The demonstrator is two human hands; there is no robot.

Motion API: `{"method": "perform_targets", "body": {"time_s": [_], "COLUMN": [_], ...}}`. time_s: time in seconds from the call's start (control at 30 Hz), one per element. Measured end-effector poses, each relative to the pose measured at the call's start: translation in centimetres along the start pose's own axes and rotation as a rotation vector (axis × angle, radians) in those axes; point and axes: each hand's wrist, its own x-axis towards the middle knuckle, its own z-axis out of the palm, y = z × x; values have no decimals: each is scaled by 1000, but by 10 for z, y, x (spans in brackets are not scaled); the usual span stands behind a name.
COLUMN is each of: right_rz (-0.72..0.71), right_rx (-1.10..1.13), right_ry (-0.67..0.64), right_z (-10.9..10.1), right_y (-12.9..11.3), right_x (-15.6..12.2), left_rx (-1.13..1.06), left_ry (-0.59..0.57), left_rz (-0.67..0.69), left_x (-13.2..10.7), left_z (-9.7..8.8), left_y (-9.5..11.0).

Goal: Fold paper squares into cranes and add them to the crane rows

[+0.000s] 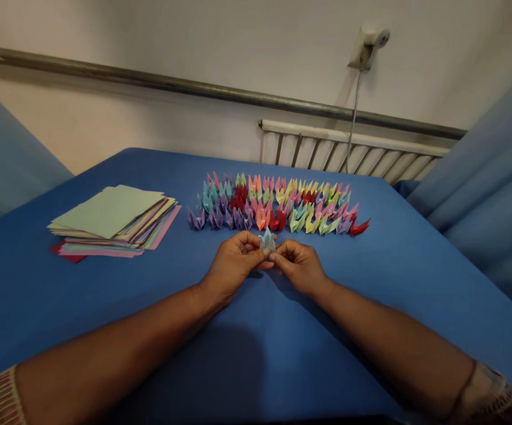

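Between my two hands is a small light-blue origami crane (267, 239), held above the blue-covered table. My left hand (237, 260) pinches it from the left, thumb in front. From the right, my right hand (300, 262) grips its lower edge between thumb and fingers. The crane's pointed tips stick up over the fingertips, and its lower part is hidden by the thumbs. Just beyond stand several rows of folded paper cranes (262, 215) in purple, red, pink, yellow, green and teal.
A stack of coloured paper sheets (109, 212), pale green on top, lies at the left of the blue tablecloth (158, 330). Behind the table are a metal rail (193, 87), a radiator (326, 139) and a wall socket with a cord (364, 53). Blue curtains (481, 171) hang at both sides.
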Motion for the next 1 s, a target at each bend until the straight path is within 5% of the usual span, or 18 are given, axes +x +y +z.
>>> {"method": "perform_targets", "body": {"time_s": [0.3, 0.5, 0.6, 0.8, 1.0], "right_rz": [-41, -307, -379, -306, -50], "right_rx": [-87, -215, -289, -317, -25], "right_ry": [-63, 162, 92, 47, 63], "right_z": [-4, -12, -13, -10, -5], "right_y": [6, -8, -14, -12, -5], "right_x": [1, -1, -5, -7, 1], "left_rx": [26, 739, 1031, 1206, 1149], "left_ry": [-28, -25, -70, -132, -149], "left_rz": [42, 321, 442, 494, 471], "left_x": [4, 11, 7, 2, 4], "left_z": [-2, -17, -19, -18, -19], "left_y": [-1, 3, 5, 1, -1]}}
